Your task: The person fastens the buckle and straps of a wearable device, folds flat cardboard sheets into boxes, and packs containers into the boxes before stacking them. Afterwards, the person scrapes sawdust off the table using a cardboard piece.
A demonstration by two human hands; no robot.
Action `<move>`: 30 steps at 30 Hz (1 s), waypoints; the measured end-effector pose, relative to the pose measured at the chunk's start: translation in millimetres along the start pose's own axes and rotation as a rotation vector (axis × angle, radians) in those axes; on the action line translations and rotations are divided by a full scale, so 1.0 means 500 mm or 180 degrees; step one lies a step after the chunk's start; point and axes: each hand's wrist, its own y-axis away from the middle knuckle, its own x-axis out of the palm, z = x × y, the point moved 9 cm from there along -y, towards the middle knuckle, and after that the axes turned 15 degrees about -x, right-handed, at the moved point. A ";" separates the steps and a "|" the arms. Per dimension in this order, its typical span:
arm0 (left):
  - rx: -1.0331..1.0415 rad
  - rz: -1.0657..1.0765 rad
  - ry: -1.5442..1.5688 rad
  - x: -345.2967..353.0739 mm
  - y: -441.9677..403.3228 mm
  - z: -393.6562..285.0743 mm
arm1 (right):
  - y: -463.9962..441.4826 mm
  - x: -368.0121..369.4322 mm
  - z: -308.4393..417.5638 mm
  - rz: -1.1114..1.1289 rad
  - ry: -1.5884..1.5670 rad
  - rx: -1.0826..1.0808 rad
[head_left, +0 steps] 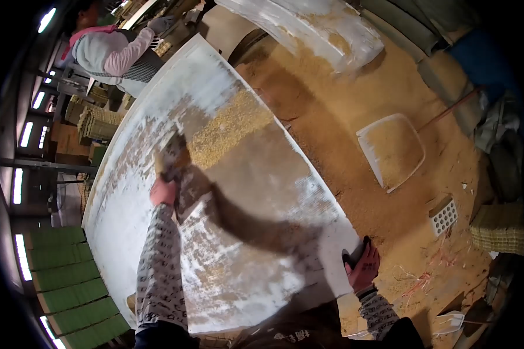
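Note:
A large white board (262, 256), worn and dusted with brown, lies in front of me. My left hand (164, 191), in a pink glove, is closed around a flat brush-like tool (173, 152), whose exact kind is blurred. The tool's working end rests on or just over the board, beside a patch of yellow grain-like bits (230, 129). At the board's right near corner, my right hand (364, 266) grips the edge, thumb on top; its glove is pink with dark fingertips. Fingers under the edge are partly hidden.
On the brown-dusted floor lie a scoop-shaped dustpan (393, 151), a white holed block (444, 217) and a white plastic-wrapped bulk (314, 29). Green stacked panels (70, 279) stand at left. Another person (113, 55) works beyond the board. Woven bundles (501, 228) sit at right.

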 end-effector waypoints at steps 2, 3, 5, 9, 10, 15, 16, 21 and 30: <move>0.0814 -0.0100 0.0176 0.032 0.068 -0.199 | -0.002 -0.004 0.002 0.0147 -0.0072 0.0084; 0.0960 0.0104 0.0154 0.015 0.142 -0.320 | 0.011 -0.005 0.006 0.0169 -0.0115 0.0148; 0.1809 0.0251 0.0355 0.006 0.281 -0.523 | 0.006 -0.005 0.008 0.0152 -0.0186 0.0209; 0.3460 0.1283 0.1434 -0.130 0.663 -0.667 | 0.002 0.018 -0.013 0.0097 -0.0031 0.0146; 0.3427 0.1402 0.2167 -0.163 0.711 -0.625 | 0.023 0.028 -0.020 0.0099 0.0001 0.0155; 0.2336 0.0860 0.1773 -0.198 0.595 -0.161 | 0.004 0.011 -0.011 -0.0082 -0.0308 0.0036; 0.1584 0.0753 0.1335 -0.179 0.532 -0.029 | -0.004 0.000 0.001 0.0000 -0.0233 0.0071; -0.0476 0.0498 -0.0204 -0.001 0.603 0.411 | 0.001 0.016 -0.005 -0.0019 -0.0293 0.0096; 0.2276 0.2822 0.2858 -0.079 1.032 -0.351 | 0.067 -0.140 -0.192 -0.0819 -0.2640 0.0259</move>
